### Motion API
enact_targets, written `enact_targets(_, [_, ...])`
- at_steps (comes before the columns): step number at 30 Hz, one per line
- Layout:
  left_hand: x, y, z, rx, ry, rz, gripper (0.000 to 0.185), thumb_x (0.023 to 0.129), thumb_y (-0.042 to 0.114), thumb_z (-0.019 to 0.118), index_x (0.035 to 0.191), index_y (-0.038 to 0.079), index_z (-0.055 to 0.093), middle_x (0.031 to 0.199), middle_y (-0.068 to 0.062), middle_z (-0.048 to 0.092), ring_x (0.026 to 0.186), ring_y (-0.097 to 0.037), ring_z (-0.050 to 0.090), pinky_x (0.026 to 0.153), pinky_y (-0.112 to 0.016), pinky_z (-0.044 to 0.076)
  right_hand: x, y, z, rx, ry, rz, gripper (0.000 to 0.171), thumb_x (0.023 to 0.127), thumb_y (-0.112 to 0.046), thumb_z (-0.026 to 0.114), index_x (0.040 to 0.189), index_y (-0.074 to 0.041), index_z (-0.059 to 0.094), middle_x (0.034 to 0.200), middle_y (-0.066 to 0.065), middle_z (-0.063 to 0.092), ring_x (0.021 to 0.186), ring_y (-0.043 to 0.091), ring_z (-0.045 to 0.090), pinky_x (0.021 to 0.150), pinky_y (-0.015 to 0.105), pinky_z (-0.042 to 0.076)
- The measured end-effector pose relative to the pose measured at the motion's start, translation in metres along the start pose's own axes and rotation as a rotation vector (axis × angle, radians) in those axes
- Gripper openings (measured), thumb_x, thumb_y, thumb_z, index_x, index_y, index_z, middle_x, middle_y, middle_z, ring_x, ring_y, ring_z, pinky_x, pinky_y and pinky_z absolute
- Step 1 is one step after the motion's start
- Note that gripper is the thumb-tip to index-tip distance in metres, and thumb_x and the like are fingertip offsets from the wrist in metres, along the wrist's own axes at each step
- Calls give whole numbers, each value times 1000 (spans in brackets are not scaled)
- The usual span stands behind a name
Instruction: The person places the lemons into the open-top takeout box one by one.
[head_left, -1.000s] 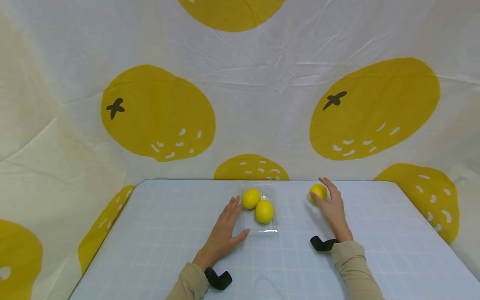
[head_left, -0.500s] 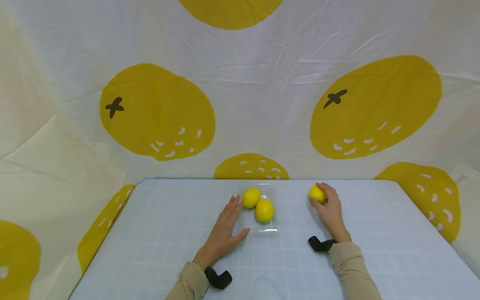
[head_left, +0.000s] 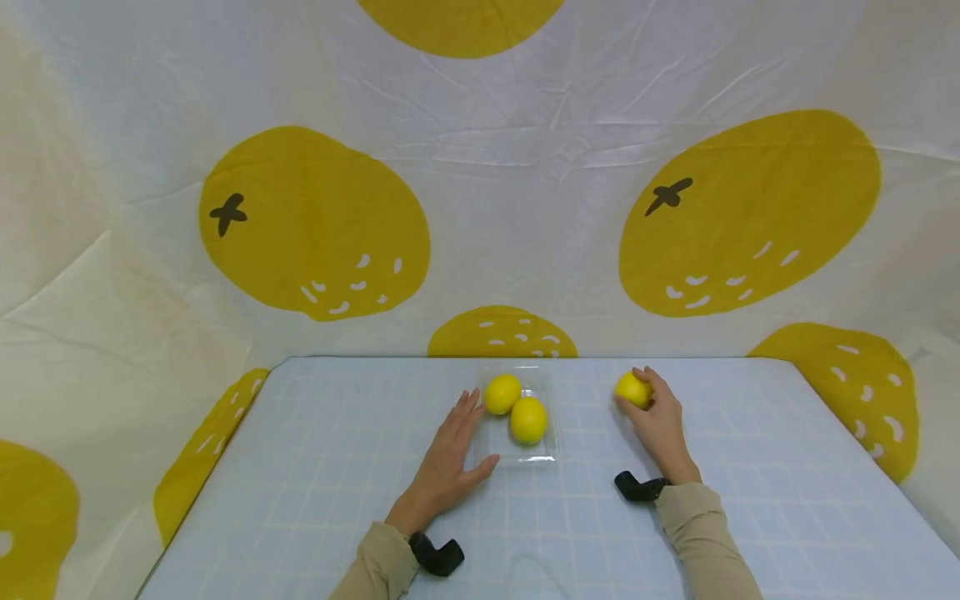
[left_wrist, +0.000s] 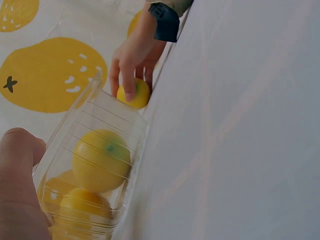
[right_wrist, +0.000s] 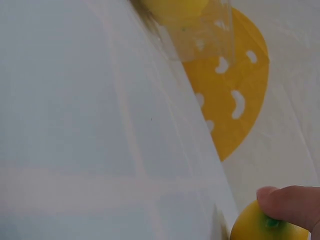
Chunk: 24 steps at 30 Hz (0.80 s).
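A clear plastic tray point(head_left: 495, 443) stands near the back of the table, and two yellow lemons point(head_left: 502, 394) lie in it side by side. Along its left side rests my left hand point(head_left: 438, 471), fingers stretched out and thumb spread by the front corner. In the left wrist view, the tray's wall point(left_wrist: 107, 107) shows beside the thumb. To the right, my right hand point(head_left: 663, 427) holds a third lemon point(head_left: 632, 388) between thumb and fingers. That lemon point(right_wrist: 265, 225) has a green tip, seen in the right wrist view. Whether it touches the table I cannot tell.
A pale blue checked cloth point(head_left: 337, 483) covers the table. Right behind its back edge hangs a white curtain point(head_left: 525, 208) printed with large yellow fruit. A black wrist camera point(head_left: 437, 556) sits on the left wrist, another point(head_left: 640, 487) on the right.
My right hand has closed its thumb and fingers round the third lemon and shifted slightly left with it. The left hand and the tray have stayed in place.
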<state>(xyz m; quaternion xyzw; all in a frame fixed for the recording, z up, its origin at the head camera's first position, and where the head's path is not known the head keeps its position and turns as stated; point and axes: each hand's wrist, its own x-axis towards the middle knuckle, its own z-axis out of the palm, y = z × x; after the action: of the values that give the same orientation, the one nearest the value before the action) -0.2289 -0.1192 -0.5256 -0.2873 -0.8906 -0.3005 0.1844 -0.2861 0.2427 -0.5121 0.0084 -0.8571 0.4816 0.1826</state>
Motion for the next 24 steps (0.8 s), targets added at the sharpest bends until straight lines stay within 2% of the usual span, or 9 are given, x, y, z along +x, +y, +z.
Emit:
enact_targets(8, [0, 0, 0, -2, -14, -18, 74, 93, 42, 61, 152, 6, 35, 165, -6, 18, 152, -25, 13, 117, -55, 23, -2, 2, 3, -4, 40, -18, 58, 83, -11, 78, 134, 2, 53, 146, 23, 46, 128, 37, 45, 99, 50, 41])
enact_targets(15, [0, 0, 0, -9, -18, -27, 74, 93, 42, 61, 153, 7, 35, 165, -5, 18, 152, -24, 13, 117, -55, 23, -5, 1, 5, -19, 63, -20, 55, 84, -14, 79, 131, -1, 55, 138, 17, 54, 120, 30, 50, 91, 30, 39])
enact_targets(24, [0, 1, -1, -3, -28, -29, 74, 93, 43, 60, 153, 7, 34, 165, -6, 18, 152, -25, 13, 118, -54, 22, -9, -4, 7, -22, 88, -10, 55, 83, -13, 79, 131, -1, 55, 134, 18, 55, 115, 31, 51, 94, 44, 42])
